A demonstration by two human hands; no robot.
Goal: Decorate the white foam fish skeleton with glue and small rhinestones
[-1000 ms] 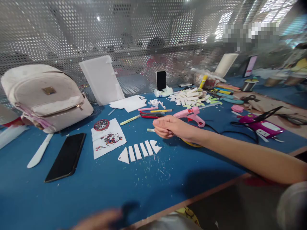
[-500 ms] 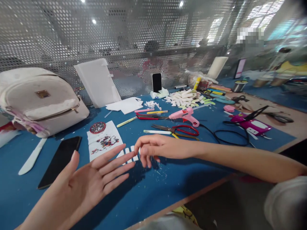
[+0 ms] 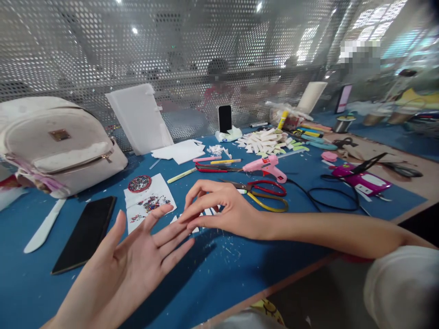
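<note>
My left hand [image 3: 133, 265] is held palm up over the blue table, fingers spread and nothing lying on the palm. My right hand [image 3: 224, 208] reaches in from the right, its thumb and fingers pinched at the tip of my left middle finger. Small white strips [image 3: 207, 212] lie on the table, partly hidden behind my hands. Beyond my left fingers is a white sheet [image 3: 132, 198] with loose coloured gems [image 3: 154, 202] and a round red-rimmed dish [image 3: 139, 183] of gems. Behind my right hand lie scissors [image 3: 264, 187] with red and yellow handles.
A pink glue gun [image 3: 265, 168] lies behind the scissors, its cord running right toward a magenta power strip [image 3: 361, 179]. A pile of white pieces [image 3: 265, 139] sits farther back. To the left are a black phone [image 3: 85, 233], a white plastic knife [image 3: 44, 228] and a pale backpack [image 3: 61, 146].
My right hand has turned and shifted slightly left, its fingers now pinching my left middle fingertip. My left hand has moved a little right, with its index finger bent more.
</note>
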